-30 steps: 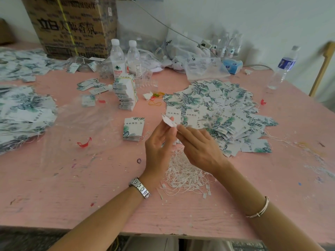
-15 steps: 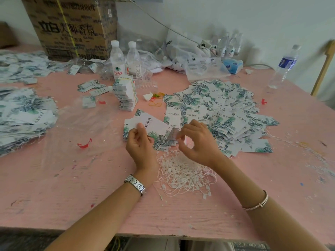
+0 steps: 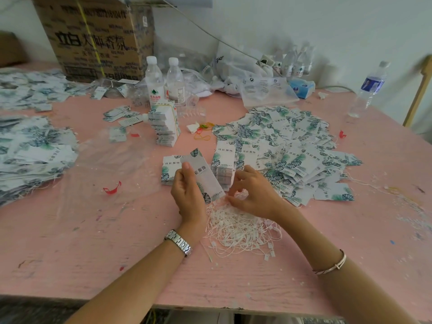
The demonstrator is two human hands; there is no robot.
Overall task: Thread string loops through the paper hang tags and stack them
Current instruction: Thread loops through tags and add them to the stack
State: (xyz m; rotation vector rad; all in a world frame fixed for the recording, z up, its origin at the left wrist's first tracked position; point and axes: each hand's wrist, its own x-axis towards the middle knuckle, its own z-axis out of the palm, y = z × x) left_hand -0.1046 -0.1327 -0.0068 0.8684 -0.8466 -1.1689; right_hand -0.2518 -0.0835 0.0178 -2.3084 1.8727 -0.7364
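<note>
My left hand pinches a white leaf-printed paper hang tag, held tilted above the pink table. My right hand hovers beside the tag's lower end with curled fingers over a tangle of white string loops; whether it pinches a string I cannot tell. A small stack of tags lies just behind my left hand. A second short stack sits behind my right hand. A wide loose heap of tags spreads to the right.
A tall banded tag stack and two water bottles stand behind. More tag piles cover the left. A cardboard box sits at the back left, another bottle at the right, plastic bags at the back.
My hands came down from in front of me toward the table. My left hand carried a tag left near the small stack and now holds it tilted; my right hand dropped over the strings.
</note>
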